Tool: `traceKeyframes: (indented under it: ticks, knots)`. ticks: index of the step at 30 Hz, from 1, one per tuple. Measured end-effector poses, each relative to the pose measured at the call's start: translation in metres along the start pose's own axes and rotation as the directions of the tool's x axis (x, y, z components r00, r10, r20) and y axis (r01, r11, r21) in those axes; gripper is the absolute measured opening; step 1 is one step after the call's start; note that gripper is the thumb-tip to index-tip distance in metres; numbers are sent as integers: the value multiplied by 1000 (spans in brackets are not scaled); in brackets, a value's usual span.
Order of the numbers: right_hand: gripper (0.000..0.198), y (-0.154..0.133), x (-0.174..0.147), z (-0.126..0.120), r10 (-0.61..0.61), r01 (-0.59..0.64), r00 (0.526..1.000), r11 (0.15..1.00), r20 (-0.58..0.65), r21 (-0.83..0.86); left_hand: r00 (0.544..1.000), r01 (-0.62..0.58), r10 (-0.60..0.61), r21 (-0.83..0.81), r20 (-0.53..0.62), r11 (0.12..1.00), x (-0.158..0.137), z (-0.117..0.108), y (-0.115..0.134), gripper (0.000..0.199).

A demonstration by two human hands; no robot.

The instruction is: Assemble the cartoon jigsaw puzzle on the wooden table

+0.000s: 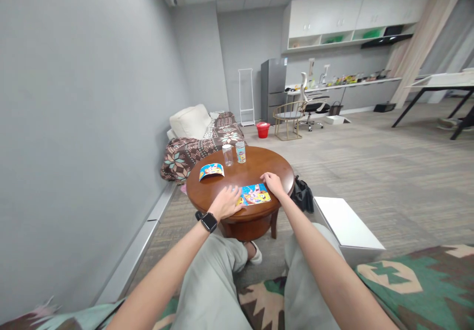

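Note:
A flat cartoon picture sheet (256,194) in blue, pink and yellow lies near the front of the round wooden table (259,160). My left hand (226,201), with a watch on its wrist, rests on the sheet's left end with the fingers spread. At the upper right corner of the sheet is my right hand (273,183), its fingers loosely bent and lying on the table. A second, curved picture card (212,171) arches up on the left. Farther back stand a clear jar (227,156) with a white lid and a jar with a cartoon label (240,152).
A white box (348,224) is on the floor at right, beside a black bag (303,195). Behind the table is a couch with a patterned cover (196,147). A red bucket (262,130), chairs and a fridge (274,88) stand farther off. A grey wall borders the left.

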State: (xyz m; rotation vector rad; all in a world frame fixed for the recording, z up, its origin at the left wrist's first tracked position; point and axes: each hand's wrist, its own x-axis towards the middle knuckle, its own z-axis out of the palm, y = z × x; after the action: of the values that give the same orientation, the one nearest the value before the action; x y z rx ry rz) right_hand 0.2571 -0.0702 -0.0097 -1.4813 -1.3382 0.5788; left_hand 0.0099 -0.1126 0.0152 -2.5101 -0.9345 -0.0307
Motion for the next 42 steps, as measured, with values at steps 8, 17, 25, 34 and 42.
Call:
traceKeyframes:
  ticks: [8,17,25,34,42]
  knots:
    - [31,1,-1,-1,13,-13,1000,999,0,34,996,-91,92,-15,6,996,7,-4,-13,67]
    - [33,6,2,-1,13,-13,1000,995,0,104,991,126,-125,-33,47,991,26,0,-67,41]
    - [33,8,2,0,10,-8,1000,986,-9,166,881,423,-380,-112,281,899,36,34,-110,36]
    - [33,9,3,0,17,-17,1000,987,1,163,897,416,-372,-172,239,893,21,46,-100,40]
    - [36,6,4,0,-14,5,998,991,64,136,976,198,-215,-259,-39,945,15,23,-62,49]
